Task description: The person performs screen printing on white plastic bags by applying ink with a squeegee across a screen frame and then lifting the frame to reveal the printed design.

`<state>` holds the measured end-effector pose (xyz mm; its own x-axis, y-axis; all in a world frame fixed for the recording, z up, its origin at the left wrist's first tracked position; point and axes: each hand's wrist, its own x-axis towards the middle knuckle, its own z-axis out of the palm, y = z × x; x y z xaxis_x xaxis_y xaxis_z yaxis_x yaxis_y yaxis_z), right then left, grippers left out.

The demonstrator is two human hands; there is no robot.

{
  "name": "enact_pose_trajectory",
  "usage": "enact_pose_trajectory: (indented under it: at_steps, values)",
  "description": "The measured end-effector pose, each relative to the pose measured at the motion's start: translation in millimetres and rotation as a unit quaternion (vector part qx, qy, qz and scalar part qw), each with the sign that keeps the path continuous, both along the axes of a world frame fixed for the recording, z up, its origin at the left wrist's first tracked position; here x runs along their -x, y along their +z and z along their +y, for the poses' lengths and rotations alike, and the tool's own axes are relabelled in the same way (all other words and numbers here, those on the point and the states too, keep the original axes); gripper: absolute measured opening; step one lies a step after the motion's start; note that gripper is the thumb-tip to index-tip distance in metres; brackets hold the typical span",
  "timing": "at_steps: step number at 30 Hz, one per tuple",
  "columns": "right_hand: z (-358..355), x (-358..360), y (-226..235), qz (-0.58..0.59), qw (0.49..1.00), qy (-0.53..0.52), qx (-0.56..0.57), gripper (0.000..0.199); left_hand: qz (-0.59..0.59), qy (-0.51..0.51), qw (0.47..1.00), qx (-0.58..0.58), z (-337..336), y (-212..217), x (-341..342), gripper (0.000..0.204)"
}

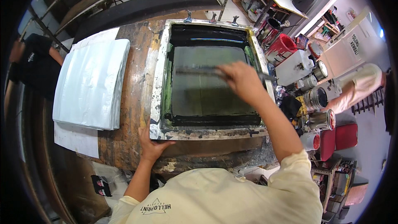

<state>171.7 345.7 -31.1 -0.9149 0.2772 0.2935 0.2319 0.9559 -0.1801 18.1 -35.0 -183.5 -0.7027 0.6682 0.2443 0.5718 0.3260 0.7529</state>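
Observation:
A screen printing frame (159, 79) with white, ink-stained wooden sides sits on the worn table. Its dark greenish mesh (207, 95) has black ink along the far and near ends. My right hand (242, 82) is closed round a long dark squeegee (195, 71), held crosswise over the far half of the mesh and smeared by motion. Whether its blade touches the mesh I cannot tell. At the frame's near left corner, my left hand (151, 146) grips the wood, thumb along the near side and fingers up the left side.
Left of the frame, a stack of pale plastic-looking sheets (91, 83) lies on the wooden table (134, 58). Clamps (212, 18) stand at the frame's far side. Cans and a red bucket (284, 45) crowd the right. Another person in a black shirt (36, 64) stands at far left.

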Motion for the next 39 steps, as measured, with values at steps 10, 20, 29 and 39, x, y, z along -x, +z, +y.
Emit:
enact_pose_trajectory:
  at_steps: [10, 20, 29, 39]
  values:
    - [138.4, 130.2, -69.6, -0.021, 0.998, 0.012, -0.063, 0.036, -0.005, -0.016, 1.000, -0.009, 1.5, 9.6, -1.0, 0.111]
    - [141.2, 149.1, -78.9, -0.025, 0.995, -0.017, -0.091, 0.038, 0.028, -0.018, 0.999, -0.003, 0.9, 9.4, -4.5, 0.130]
    - [60.2, 80.1, -72.0, 0.011, 0.998, 0.008, -0.068, 0.041, 0.006, -0.015, 1.000, -0.023, 2.7, 5.4, -7.3, 0.125]
    - [-121.3, -66.9, -35.2, -0.078, 0.996, -0.028, 0.025, 0.040, 0.005, -0.015, 1.000, 0.003, 1.8, 3.1, -8.9, 0.120]
